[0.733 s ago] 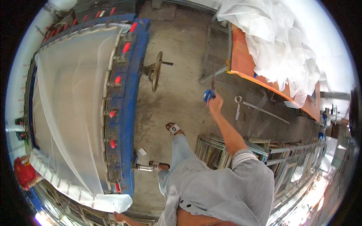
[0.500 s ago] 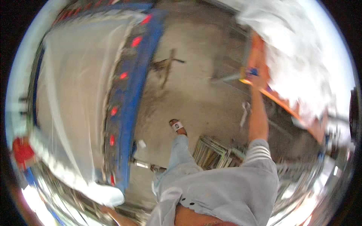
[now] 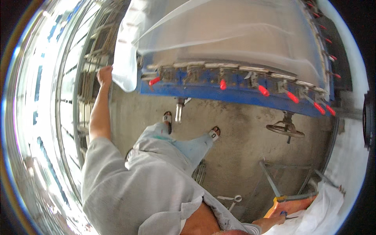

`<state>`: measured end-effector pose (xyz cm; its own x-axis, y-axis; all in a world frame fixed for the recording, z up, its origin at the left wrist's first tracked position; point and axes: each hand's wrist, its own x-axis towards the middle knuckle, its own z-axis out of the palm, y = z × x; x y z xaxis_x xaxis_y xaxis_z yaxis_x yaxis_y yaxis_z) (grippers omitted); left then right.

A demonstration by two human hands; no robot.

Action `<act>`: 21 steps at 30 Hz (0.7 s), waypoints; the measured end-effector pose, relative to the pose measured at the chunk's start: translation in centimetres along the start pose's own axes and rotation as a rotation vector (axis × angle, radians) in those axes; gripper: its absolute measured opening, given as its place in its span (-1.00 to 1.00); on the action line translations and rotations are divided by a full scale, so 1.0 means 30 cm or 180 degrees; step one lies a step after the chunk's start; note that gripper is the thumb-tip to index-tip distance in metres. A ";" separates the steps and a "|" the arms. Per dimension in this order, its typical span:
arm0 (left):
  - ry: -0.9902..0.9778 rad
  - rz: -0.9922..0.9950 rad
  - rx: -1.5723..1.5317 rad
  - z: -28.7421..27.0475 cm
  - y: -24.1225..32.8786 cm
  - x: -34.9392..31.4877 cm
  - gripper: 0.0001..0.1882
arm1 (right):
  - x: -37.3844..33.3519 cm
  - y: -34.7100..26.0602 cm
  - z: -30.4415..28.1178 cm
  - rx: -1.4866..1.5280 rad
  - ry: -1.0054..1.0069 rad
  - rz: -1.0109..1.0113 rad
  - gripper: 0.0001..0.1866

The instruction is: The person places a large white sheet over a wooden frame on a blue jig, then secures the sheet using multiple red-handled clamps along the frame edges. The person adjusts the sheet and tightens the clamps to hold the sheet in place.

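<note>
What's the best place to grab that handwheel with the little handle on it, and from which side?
I'd take the handwheel by its short handle, coming from the open floor side. The handle juts out from the wheel, away from the blue frame, so fingers should wrap it more freely there than from behind.

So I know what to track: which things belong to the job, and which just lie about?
Likely in use:
- white cloth, at left hand
- blue frame, red handles
- blue tool, in right hand

Likely lying about:
- white ring
- stacked frames
</note>
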<state>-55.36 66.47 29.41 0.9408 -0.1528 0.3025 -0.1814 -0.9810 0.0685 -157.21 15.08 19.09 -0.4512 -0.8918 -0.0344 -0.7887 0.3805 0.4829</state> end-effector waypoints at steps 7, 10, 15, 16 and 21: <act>0.0192 0.0140 -0.0148 0.043 -0.042 -0.031 -0.79 | -0.070 -0.052 -0.041 -0.0622 -0.0394 -0.0128 -0.70; 0.0190 -0.0054 -0.0653 0.068 -0.035 -0.038 -0.80 | -0.188 -0.307 -0.098 0.0320 0.2040 0.0744 -0.78; 0.0379 0.0112 -0.1346 0.003 -0.044 -0.025 -0.84 | -1.107 -1.137 -0.665 0.4748 0.1020 -0.1430 -0.80; 0.0341 0.0169 -0.1432 0.006 -0.061 -0.018 -0.83 | -1.381 -1.253 -0.867 0.4044 0.1029 -0.2873 -0.85; -0.0152 0.0112 -0.2741 -0.028 -0.010 0.072 -0.85 | -2.264 -1.834 -1.313 0.5207 0.1188 -0.5584 -0.58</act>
<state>-53.52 66.53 30.85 0.9381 -0.2051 0.2791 -0.3464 -0.5465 0.7625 -66.70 45.07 29.32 0.6101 -0.3820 0.6941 0.1648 -0.7957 -0.5828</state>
